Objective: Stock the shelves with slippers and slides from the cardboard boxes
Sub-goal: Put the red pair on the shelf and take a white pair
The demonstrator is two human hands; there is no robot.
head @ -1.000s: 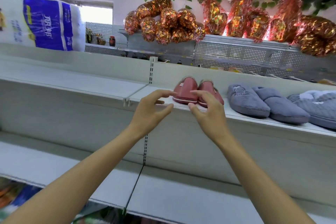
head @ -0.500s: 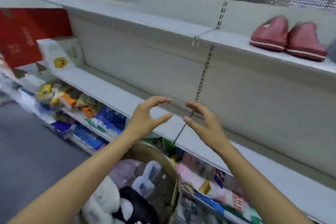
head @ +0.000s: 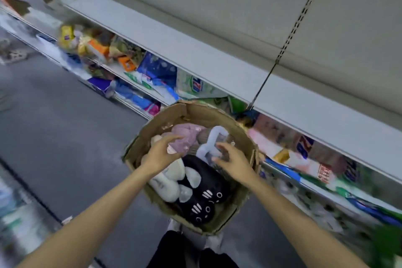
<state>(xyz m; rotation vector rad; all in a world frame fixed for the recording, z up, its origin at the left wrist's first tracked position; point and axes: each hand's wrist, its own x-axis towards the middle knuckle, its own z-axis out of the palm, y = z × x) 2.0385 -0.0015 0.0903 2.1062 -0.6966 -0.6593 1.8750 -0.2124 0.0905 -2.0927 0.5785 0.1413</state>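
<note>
— Below the centre of the frame, what sits on the floor?

— A brown cardboard box (head: 217,115) with torn, ragged rims and flaps bent outward, its far edge just beside the lowest stocked shelf. Grey floor (head: 54,126) lies open to its left, all the way to the left edge of the frame.

— And what lies in it?

— Soft slippers, loosely piled. Black plush slippers (head: 203,200) with white whisker stripes and small ring eyes lie nearest the lower rim. Cream fuzzy slippers (head: 167,183) lie to their left, pink fluffy slippers (head: 185,137) toward the far wall, and a pale lavender slipper (head: 212,139) toward the upper right of the box.

— The hands?

— Both reach into the box. The left hand (head: 162,154) hovers over the cream and pink pairs, fingers curled and parted, gripping nothing. The right hand (head: 231,161) has its fingers spread over the lavender one; whether it touches I cannot tell, the picture is blurred there.

— Room above?

— A bare white metal shelf (head: 195,50) runs diagonally from upper left to right, flat and smooth, with a plain back panel and a slotted upright (head: 293,28). Under it, blurred bright packets (head: 152,72) crowd the lower shelf.
</note>
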